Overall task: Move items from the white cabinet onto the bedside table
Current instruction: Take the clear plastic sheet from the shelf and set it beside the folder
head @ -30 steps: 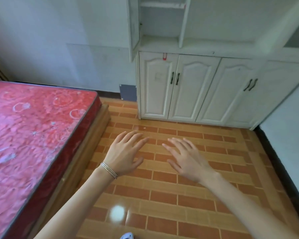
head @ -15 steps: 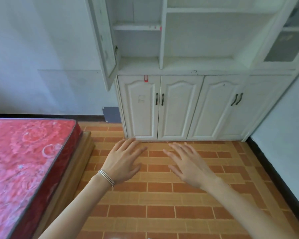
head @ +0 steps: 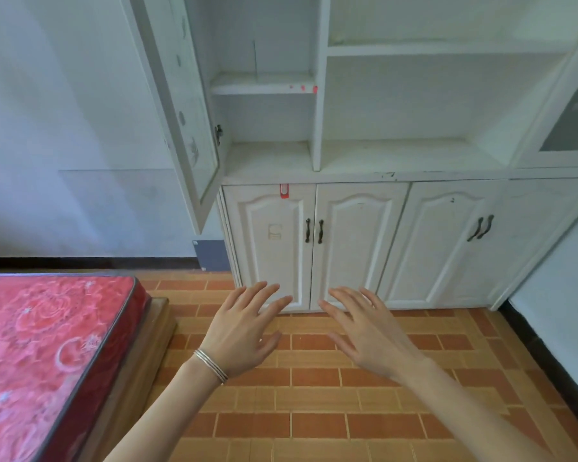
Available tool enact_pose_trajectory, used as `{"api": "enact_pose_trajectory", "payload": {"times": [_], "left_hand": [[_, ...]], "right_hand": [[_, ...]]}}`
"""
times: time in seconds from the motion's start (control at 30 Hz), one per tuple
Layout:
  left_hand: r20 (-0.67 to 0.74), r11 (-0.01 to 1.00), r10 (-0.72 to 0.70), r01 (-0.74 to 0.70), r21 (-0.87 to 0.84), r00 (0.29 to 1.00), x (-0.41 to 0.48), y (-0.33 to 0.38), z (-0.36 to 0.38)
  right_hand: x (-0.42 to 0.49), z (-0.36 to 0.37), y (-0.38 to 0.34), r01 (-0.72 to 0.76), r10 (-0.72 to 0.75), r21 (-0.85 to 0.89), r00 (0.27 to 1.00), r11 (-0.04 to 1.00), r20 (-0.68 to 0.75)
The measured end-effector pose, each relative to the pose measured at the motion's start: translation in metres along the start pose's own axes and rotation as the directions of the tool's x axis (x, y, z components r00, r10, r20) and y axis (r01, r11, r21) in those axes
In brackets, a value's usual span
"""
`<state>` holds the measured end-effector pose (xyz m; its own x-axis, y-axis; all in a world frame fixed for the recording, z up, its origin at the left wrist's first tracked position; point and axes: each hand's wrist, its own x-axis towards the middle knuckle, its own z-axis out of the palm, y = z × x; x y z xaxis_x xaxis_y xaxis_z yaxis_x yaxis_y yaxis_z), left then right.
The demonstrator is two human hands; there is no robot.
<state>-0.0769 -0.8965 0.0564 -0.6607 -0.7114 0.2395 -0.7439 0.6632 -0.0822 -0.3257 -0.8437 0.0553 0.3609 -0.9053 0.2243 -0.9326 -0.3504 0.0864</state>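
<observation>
Over on the left, the bed [head: 47, 355] with its red patterned mattress has slid toward the edge of view, and the white cabinet [head: 364, 228] now fills far more of the scene than a second ago — the person is walking up to it, head lifting. The glass upper door [head: 184, 105] hangs open, swung out to the left. Left hand [head: 244, 331], thin bangles [head: 211, 361] at the wrist, floats palm down over the tiled floor [head: 314, 395], fingers spread, holding nothing. Right hand [head: 367, 331] beside it, the same: fingers splayed, empty. Now the snag: the open shelves [head: 407, 155] look bare, so any items to move must sit behind the closed lower doors [head: 314, 248], I'd guess. No bedside table in sight at all. Nothing carried yet; the task looks barely begun, with the dark handles [head: 313, 231] a likely next target.
</observation>
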Motion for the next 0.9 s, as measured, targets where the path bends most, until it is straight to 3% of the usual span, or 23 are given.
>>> {"api": "enact_pose_trajectory", "payload": {"times": [0.3, 0.6, 0.9], "left_hand": [[0.024, 0.998, -0.053, 0.052, 0.031, 0.998, 0.101, -0.034, 0.040], [-0.126, 0.989, -0.118, 0.128, 0.077, 0.985, 0.255, -0.081, 0.035], [-0.188, 0.979, -0.157, 0.178, 0.100, 0.969, 0.344, -0.142, 0.046]], "right_hand": [[0.096, 0.041, 0.093, 0.082, -0.082, -0.018, 0.997, 0.996, 0.000], [0.233, 0.027, 0.213, 0.211, -0.219, -0.118, 0.974, 0.970, -0.061], [0.343, 0.033, 0.262, 0.328, -0.357, -0.182, 0.921, 0.927, -0.157]]}}
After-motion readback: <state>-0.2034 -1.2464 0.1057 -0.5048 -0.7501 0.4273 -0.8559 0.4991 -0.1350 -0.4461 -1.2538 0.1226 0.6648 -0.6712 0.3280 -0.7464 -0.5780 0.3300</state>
